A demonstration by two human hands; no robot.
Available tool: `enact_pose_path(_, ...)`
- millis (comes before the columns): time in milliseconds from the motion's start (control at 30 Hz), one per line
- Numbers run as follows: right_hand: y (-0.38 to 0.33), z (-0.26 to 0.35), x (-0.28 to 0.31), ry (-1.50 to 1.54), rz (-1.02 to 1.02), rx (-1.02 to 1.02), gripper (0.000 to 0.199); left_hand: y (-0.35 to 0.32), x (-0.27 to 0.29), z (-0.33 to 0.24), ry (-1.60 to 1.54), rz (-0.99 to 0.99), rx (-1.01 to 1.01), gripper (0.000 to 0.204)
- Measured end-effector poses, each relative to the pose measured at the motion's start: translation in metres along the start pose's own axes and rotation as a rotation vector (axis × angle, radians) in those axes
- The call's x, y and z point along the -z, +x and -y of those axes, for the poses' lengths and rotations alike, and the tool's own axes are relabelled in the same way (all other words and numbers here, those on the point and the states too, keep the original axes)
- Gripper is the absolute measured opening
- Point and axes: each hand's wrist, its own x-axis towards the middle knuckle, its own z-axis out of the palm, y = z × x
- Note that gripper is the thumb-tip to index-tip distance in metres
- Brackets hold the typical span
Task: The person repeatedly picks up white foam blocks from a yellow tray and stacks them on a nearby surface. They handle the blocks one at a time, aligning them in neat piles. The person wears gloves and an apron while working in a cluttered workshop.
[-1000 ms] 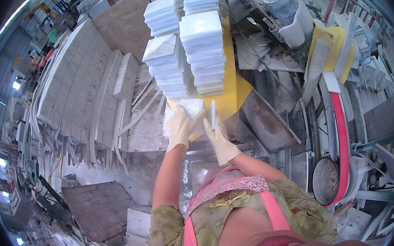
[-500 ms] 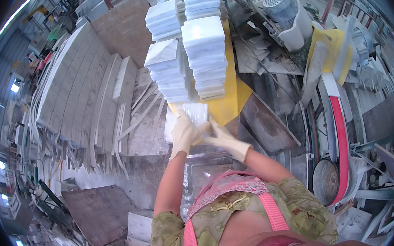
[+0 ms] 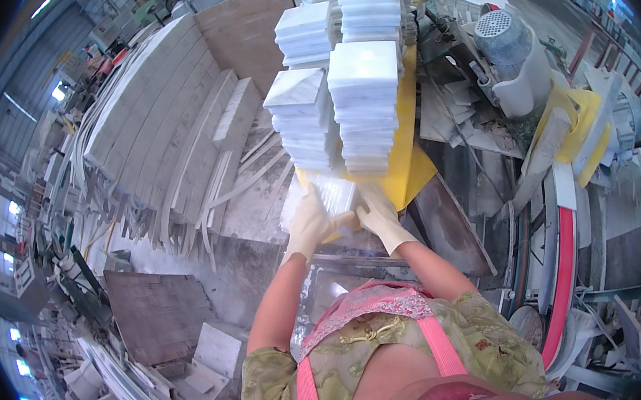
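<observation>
A small pack of white stone tiles (image 3: pixel 338 193), its top shiny as if under clear film, lies low in front of me at the near end of the tile stacks. My left hand (image 3: pixel 309 220), in a cream glove, grips the pack's left and near side with the thumb stretched across the front. Against its right side rests my right hand (image 3: pixel 379 214), gloved the same, with bent fingers partly hidden. Tall tile stacks (image 3: pixel 364 103) rise just beyond, and another stack (image 3: pixel 301 121) stands on their left. Yellow sheeting (image 3: pixel 410 168) lies beneath and beside them.
Long grey stone strips (image 3: pixel 152 139) lean in rows at the left, with thin offcuts (image 3: pixel 246 185) next to them. On the right stand a dusty motor (image 3: pixel 504 37) and a machine with a red band (image 3: pixel 560 285). A brown board (image 3: pixel 160 312) lies lower left.
My right hand has moved forward along the pack's right side. My left hand stays on the pack. The whole view has shifted, so the scene sits farther right and lower.
</observation>
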Motion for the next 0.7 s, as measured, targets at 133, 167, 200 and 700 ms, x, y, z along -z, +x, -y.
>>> enact_pose_path(133,0.006,-0.006,0.010,0.248,0.094,0.013,0.050,-0.002,-0.005,0.001,0.001,-0.082,-0.051,0.121)
enact_pose_path(167,0.007,-0.007,0.011,0.412,0.120,0.015,0.051,-0.002,-0.006,0.002,0.004,-0.083,-0.039,0.121)
enact_pose_path(200,0.009,-0.008,0.011,0.576,0.146,0.016,0.052,-0.001,-0.007,0.003,0.003,-0.091,-0.035,0.120)
enact_pose_path(700,0.020,-0.011,0.009,0.635,0.243,-0.073,0.050,0.006,-0.016,0.019,-0.066,-0.154,-0.145,0.116)
